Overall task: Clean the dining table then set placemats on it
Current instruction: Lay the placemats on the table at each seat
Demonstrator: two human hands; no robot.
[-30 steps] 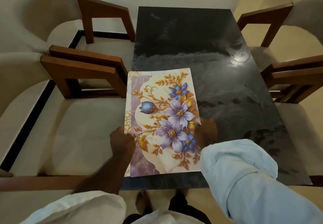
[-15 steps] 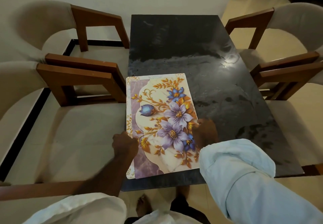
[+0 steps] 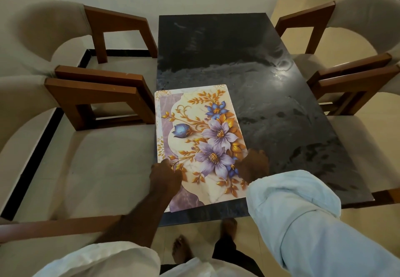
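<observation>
Placemat [image 3: 194,114] has slid right onto the dining table [image 3: 238,60], left hand [image 3: 166,175] and right hand [image 3: 253,166] gripping its sides. Mat-laying step; squaring and release likely next.

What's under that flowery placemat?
The placemat lies on the dark table. Along its left edge a patterned strip peeks out, perhaps another mat beneath. Whatever lies under its middle is covered.

A placemat [image 3: 201,138] between the left grip [image 3: 165,174] and right grip [image 3: 254,166] shows lilac and blue flowers with golden-orange leaves on cream marbling, purple-banded toward the left grip. Beyond both grips, the table [image 3: 270,86] is glossy black with grey swirls. Chairs [image 3: 104,168] outside each grip are beige with reddish-brown wood.
</observation>
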